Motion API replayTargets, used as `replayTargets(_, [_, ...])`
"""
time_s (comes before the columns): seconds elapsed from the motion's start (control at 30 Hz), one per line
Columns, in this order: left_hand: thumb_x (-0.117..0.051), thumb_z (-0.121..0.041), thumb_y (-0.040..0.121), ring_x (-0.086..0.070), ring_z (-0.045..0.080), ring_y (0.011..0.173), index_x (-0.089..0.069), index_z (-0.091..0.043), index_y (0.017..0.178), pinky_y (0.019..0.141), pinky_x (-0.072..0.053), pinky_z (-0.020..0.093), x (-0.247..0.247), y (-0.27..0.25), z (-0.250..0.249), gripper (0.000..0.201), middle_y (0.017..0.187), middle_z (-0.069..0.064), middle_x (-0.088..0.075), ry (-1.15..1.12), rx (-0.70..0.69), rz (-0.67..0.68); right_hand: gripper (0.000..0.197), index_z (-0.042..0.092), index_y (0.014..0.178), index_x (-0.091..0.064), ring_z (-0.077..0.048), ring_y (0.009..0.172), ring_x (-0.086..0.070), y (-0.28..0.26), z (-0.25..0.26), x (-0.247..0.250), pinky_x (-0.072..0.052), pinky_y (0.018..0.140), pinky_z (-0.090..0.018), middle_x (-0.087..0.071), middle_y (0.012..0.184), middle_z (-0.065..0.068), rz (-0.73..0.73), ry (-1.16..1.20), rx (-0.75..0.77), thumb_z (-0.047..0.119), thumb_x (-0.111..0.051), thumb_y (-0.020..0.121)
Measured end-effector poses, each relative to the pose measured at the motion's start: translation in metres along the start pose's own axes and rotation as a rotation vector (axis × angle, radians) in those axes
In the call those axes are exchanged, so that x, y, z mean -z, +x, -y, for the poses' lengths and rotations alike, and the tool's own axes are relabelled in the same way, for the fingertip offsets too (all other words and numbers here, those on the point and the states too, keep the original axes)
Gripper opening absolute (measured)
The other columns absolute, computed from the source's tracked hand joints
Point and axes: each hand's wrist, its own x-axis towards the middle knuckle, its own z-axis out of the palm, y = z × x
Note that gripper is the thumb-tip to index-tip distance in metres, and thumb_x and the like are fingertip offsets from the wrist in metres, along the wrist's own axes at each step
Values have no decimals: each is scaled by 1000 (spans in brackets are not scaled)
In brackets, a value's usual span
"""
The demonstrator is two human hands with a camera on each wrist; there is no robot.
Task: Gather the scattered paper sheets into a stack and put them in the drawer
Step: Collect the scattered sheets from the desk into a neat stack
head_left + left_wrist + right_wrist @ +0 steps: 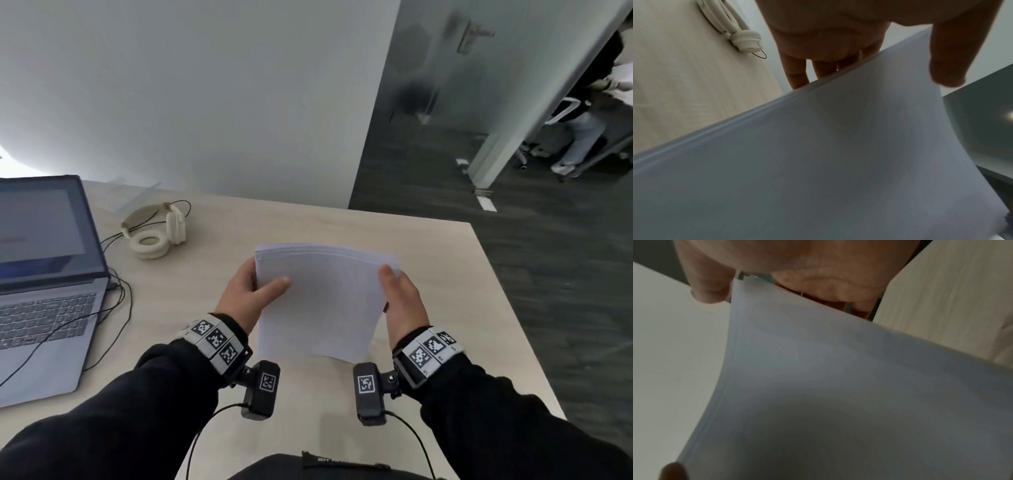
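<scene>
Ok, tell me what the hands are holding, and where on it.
The paper stack: left hand grips its left edge, right hand its right edge, thumbs on top.

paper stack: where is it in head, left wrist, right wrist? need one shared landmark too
Head: paper stack centre, held above the table between left hand and right hand.
Left wrist: fills the lower right, thumb on top.
Right wrist: fills centre and lower right.
Shared landmark: light wood table, in all three.
</scene>
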Motion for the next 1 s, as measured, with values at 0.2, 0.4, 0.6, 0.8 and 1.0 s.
replayTargets(0.2, [-62,-60,74,-71,13,87,-72,-23,95,80,-52,34,-7,-3,-18,44,88,-8,-76,10,90,-82,71,19,111,-67,-19,97,-67,4,4,-12,-50,89,-37,-72,107,-2,-144,97,-79,73,-56,67])
replayTargets(0.4, [-52,-94,54,-60,20,116,-67,-34,94,109,-38,46,-7,-3,-19,73,119,-1,-68,7,232,-125,36,17,88,-69,-18,73,-63,2,8,-16,-46,70,-31,-68,78,1,-165,107,-110,51,-57,84])
replayTargets(0.6, [-57,-77,47,-64,24,103,-68,-24,92,107,-42,50,-10,-5,-30,71,100,0,-70,-67,300,-197,44,19,83,-66,-19,74,-62,-2,9,-18,-47,73,-33,-67,81,-3,-172,109,-86,61,-54,87])
replayTargets(0.8, [-59,-96,33,-59,24,118,-67,-23,114,111,-38,47,-10,-7,-31,109,121,2,-67,-103,315,-221,32,20,71,-59,-19,69,-53,0,15,-19,-40,69,-32,-57,67,2,-208,65,-86,52,-57,74])
replayTargets(1.0, [-63,-82,49,-65,23,104,-69,-23,93,107,-42,48,-8,-8,-34,74,102,2,-72,-121,346,-218,54,19,74,-60,-21,70,-57,1,14,-19,-44,73,-35,-59,73,-3,-213,14,-137,72,-54,63])
